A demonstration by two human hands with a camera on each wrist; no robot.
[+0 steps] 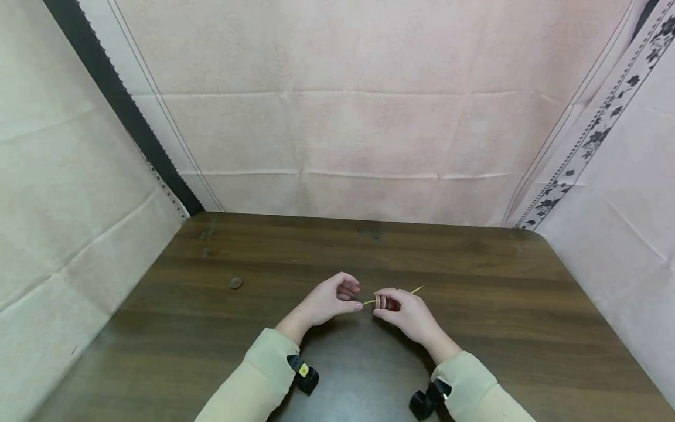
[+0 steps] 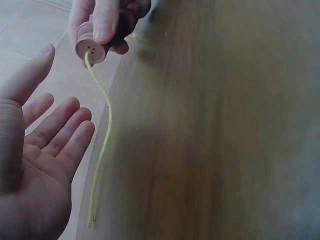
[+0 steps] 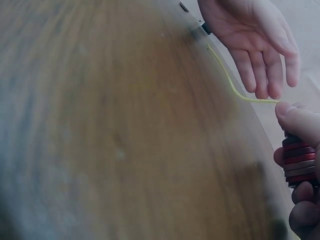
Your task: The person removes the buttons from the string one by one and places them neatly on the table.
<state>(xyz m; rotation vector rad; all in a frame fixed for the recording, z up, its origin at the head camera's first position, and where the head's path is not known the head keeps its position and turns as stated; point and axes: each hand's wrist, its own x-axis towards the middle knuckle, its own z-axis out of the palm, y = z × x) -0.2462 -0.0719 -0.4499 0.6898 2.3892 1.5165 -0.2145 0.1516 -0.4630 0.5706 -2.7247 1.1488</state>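
Sleeves and wrist cameras: nearest you, pale green cuffs (image 1: 466,375) with dark cameras (image 1: 307,380) strapped at both wrists, your forearms angling inward so the hands meet in front of you.
Right hand: your right hand (image 1: 408,313) grips the button stack (image 3: 300,160), thumb and fingers wrapped along its sides, the end face turned towards your left hand.
Left hand: your left hand (image 1: 329,302) is spread, palm turned inward, thumb apart from the fingers; it is beside the cord and none of its fingers close on it.
Button stack: between your right thumb and fingers, red and brownish discs lying face to face; likely light, hard and smooth, and apt to slide apart if you squeeze unevenly, so hold it by the rims.
Yellow cord: the cord (image 2: 109,115) runs out of a hole in the end button towards your left hand, its other end showing beyond your right; it looks soft but springy, best pinched close to a tip.
Loose button: a round brown disc (image 1: 236,283) lies flat, left of your left hand and a little farther out; probably light, easiest lifted by its edge.
Surface and cloth: the wooden surface (image 1: 474,264) spreads under both hands, with pale cloth (image 1: 369,129) hanging beyond them.
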